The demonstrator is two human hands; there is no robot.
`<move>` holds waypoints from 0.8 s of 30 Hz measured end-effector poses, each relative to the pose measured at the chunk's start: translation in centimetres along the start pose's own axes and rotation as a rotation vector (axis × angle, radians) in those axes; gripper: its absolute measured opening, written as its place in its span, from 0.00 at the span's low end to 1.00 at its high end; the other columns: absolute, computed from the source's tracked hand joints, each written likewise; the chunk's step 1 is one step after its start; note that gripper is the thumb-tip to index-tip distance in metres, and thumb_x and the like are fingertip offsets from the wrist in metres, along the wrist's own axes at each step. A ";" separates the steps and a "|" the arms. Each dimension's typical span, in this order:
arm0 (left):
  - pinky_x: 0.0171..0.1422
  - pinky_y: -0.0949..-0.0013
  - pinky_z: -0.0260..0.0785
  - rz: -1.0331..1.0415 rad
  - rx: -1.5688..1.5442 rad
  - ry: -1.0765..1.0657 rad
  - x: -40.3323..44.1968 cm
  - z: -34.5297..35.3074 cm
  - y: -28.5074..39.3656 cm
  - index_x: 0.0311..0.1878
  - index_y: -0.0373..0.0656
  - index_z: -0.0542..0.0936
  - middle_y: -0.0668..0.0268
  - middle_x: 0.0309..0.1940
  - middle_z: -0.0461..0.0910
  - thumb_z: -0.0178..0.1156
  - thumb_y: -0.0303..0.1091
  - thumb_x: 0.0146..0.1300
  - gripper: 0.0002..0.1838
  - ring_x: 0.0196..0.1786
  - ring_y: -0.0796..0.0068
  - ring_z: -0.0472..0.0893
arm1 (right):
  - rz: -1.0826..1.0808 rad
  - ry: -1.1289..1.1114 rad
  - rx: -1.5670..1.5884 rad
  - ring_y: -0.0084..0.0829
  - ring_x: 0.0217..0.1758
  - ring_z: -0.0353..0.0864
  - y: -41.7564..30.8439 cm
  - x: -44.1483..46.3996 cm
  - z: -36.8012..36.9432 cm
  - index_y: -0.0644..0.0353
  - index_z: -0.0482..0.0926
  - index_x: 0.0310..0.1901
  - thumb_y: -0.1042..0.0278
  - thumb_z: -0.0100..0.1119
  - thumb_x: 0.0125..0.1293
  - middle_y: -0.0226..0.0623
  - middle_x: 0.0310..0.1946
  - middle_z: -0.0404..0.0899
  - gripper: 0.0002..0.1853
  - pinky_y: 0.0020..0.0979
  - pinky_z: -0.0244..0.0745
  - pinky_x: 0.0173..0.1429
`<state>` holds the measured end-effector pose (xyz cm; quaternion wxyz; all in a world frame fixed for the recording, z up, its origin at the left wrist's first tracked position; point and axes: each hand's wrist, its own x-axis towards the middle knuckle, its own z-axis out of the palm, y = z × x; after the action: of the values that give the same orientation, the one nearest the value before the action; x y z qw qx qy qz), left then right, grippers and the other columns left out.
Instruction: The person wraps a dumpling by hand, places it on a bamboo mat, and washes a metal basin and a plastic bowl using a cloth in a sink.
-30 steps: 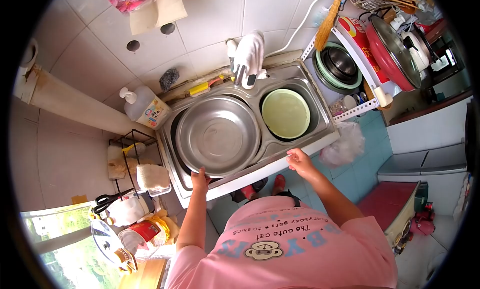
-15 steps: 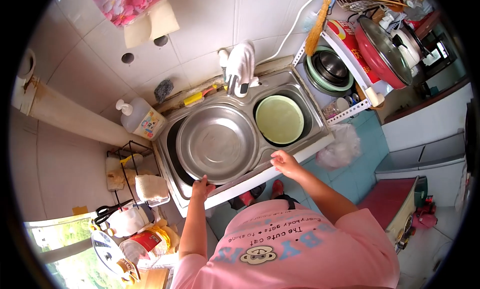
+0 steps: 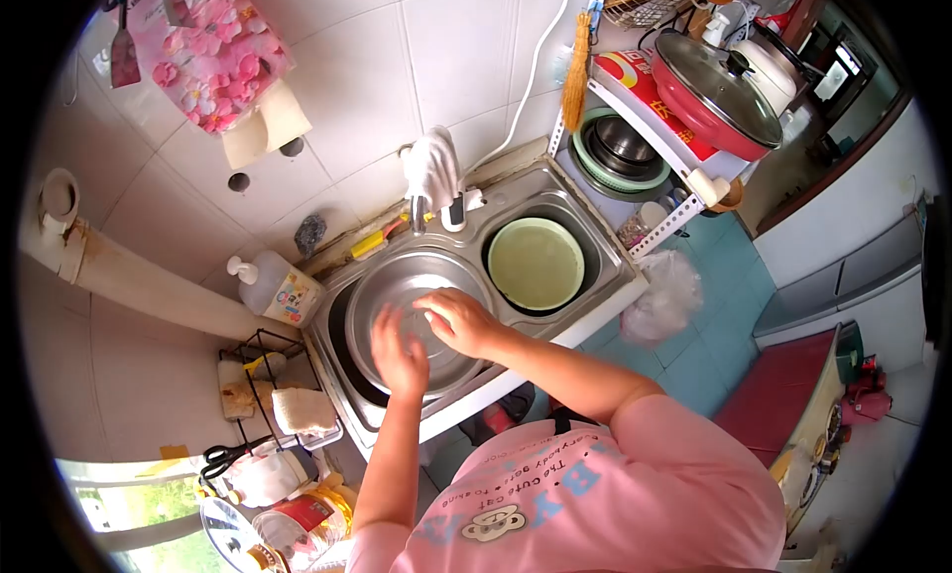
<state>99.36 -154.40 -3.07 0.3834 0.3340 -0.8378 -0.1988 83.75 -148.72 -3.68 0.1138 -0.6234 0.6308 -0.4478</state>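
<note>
A wide stainless steel basin (image 3: 466, 281) sits in the left bowl of the sink (image 3: 595, 310). Over it is my left hand (image 3: 401, 357), blurred by motion, its fingers stretched out and holding nothing. My right hand (image 3: 458, 321) is close beside it, also above the basin, with fingers extended and nothing in them. In the right sink bowl stands a round pale green basin (image 3: 535, 264). Behind the steel basin is the faucet (image 3: 417, 214), with a white cloth (image 3: 434, 167) draped over it.
A soap pump bottle (image 3: 281, 288) and a yellow-handled brush (image 3: 369, 243) are at the sink's back left. A wire rack (image 3: 260, 360) with sponges stands left. On the right, a shelf (image 3: 669, 216) holds bowls and a red lidded pan (image 3: 709, 97). A plastic bag (image 3: 662, 295) hangs below.
My left hand has left the steel basin's near rim and risen over it. My right hand has moved left from the counter edge to join it. The view has shifted slightly.
</note>
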 end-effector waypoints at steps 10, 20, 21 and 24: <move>0.66 0.45 0.57 -0.020 0.200 0.087 -0.6 0.3 -1.1 0.59 0.39 0.69 0.52 0.62 0.66 0.57 0.30 0.52 0.27 0.64 0.51 0.67 | 0.009 -0.036 -0.195 0.44 0.61 0.69 0.3 -1.8 0.2 0.57 0.72 0.57 0.66 0.60 0.56 0.43 0.58 0.71 0.25 0.49 0.60 0.65; 0.62 0.47 0.62 -0.156 0.363 -0.408 -2.0 2.0 -4.4 0.61 0.47 0.70 0.54 0.62 0.68 0.59 0.43 0.59 0.26 0.63 0.56 0.70 | 0.059 -0.191 -0.299 0.45 0.55 0.74 3.0 -2.5 0.6 0.61 0.77 0.49 0.66 0.61 0.57 0.46 0.50 0.77 0.18 0.42 0.67 0.60; 0.62 0.53 0.64 -0.244 0.356 -0.768 -2.5 2.7 -5.9 0.61 0.45 0.70 0.54 0.58 0.72 0.59 0.43 0.59 0.27 0.60 0.56 0.72 | 0.218 -0.427 -0.374 0.45 0.52 0.76 5.2 -3.3 1.2 0.61 0.78 0.47 0.67 0.60 0.57 0.46 0.47 0.78 0.16 0.41 0.69 0.57; 0.58 0.56 0.68 -0.164 0.300 -0.915 -2.3 1.6 -6.7 0.59 0.45 0.72 0.54 0.54 0.76 0.59 0.45 0.59 0.26 0.53 0.54 0.77 | 0.199 -0.367 -0.155 0.44 0.42 0.81 2.3 -0.7 0.0 0.62 0.78 0.45 0.69 0.60 0.58 0.46 0.42 0.81 0.14 0.39 0.75 0.49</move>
<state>101.91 -157.32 -9.19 -0.0933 0.3288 -0.9108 -0.2316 82.26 -148.50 -5.61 0.2222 -0.6360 0.6905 -0.2634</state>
